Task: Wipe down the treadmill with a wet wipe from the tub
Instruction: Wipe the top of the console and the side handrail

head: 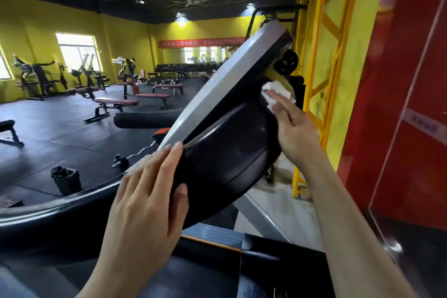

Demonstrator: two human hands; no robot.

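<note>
At the bottom of the frame, two bare forearms reached up from the lower edge over the dark treadmill deck point(217, 273). The left hand point(147, 191), in the lower centre, lay on the near end of the treadmill console point(229, 138), fingers straight along its grey face and thumb pressed to the black rear shell. The hands were well apart: the right hand point(294, 128), right of centre, pressed a crumpled white wet wipe point(348, 91) against the far upper side of the console's black shell, its fingers partly curled over the wipe. A black handrail point(72, 203) curved off to the lower left. Beyond it, a black-lined bin point(65, 180) stood on the dark gym floor, with weight benches point(113, 104) across the middle left and yellow walls point(36, 24) behind.
</note>
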